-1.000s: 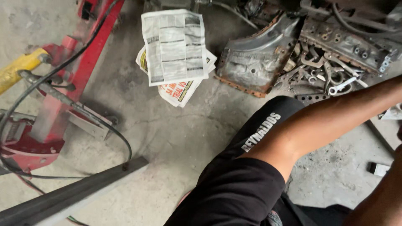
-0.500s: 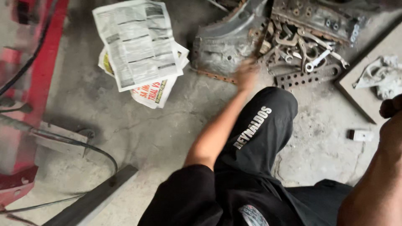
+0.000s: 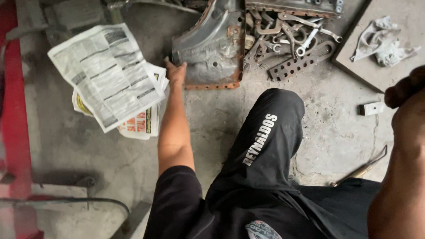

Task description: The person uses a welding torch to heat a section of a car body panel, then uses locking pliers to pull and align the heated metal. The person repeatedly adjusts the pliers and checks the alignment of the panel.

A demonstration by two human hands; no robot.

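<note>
My left hand (image 3: 175, 71) reaches forward across the concrete floor and grips the near left corner of a grey, rusty-edged metal pan (image 3: 212, 48). Its fingers curl around that corner, next to a dark round fitting. My left arm stretches out from a black sleeve, and my knee in black trousers (image 3: 265, 137) is raised beside it. My right arm (image 3: 400, 168) fills the right edge, very close to the camera. Its end (image 3: 405, 90) is dark and blurred, so I cannot make out the fingers.
Folded newspapers (image 3: 108, 82) lie left of the pan. Several wrenches and a perforated metal strip (image 3: 296, 44) lie behind it to the right. A board with a rag (image 3: 380, 44) is at the far right, with a small white block (image 3: 371, 108), a curved tool (image 3: 361, 168) and a red frame (image 3: 15, 132).
My left hand has moved from the front edge of the pan, where it was blurred, to the pan's left corner and closed on it. The view has shifted right and downward.
</note>
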